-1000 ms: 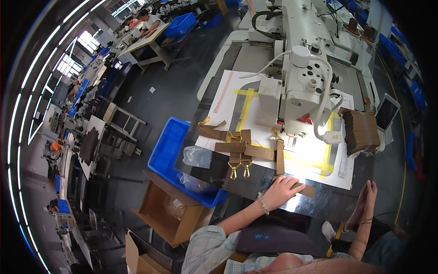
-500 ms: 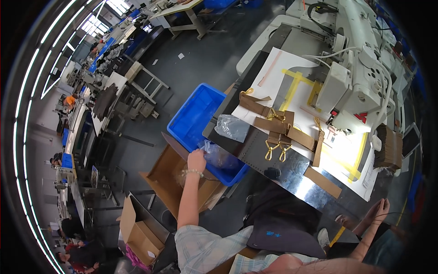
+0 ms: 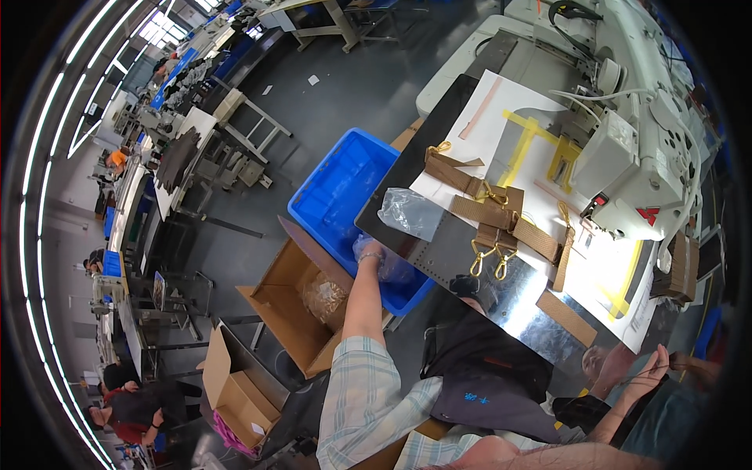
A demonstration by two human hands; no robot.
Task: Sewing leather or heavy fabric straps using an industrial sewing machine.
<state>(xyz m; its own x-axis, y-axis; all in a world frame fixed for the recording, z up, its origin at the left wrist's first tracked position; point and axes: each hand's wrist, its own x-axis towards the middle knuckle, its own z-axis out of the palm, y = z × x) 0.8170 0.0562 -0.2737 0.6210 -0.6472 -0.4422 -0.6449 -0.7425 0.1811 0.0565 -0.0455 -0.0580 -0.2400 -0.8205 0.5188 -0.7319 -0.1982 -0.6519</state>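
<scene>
My left hand (image 3: pixel 365 249) reaches down into a blue plastic bin (image 3: pixel 337 196) beside the table, and its fingers close on a clear plastic bag (image 3: pixel 389 269) lying there. A second clear bag (image 3: pixel 411 211) rests on the table's dark left edge. Brown webbing straps with gold clasps (image 3: pixel 493 223) lie on the work plate in front of a white sewing machine (image 3: pixel 634 149). My right hand (image 3: pixel 648 370) hangs at the table's near edge by my knee, fingers loosely apart, holding nothing.
An open cardboard box (image 3: pixel 301 309) with a bagged bundle stands next to the bin, and another box (image 3: pixel 235 392) sits behind it. A loose brown strap piece (image 3: pixel 565 317) lies on the plate. A stack of brown pieces (image 3: pixel 680 266) sits at right. Other workstations and people fill the far left.
My left hand left the table top, swung left over the cardboard box, and has come into the blue bin. The view has turned to the left. The right hand stays put.
</scene>
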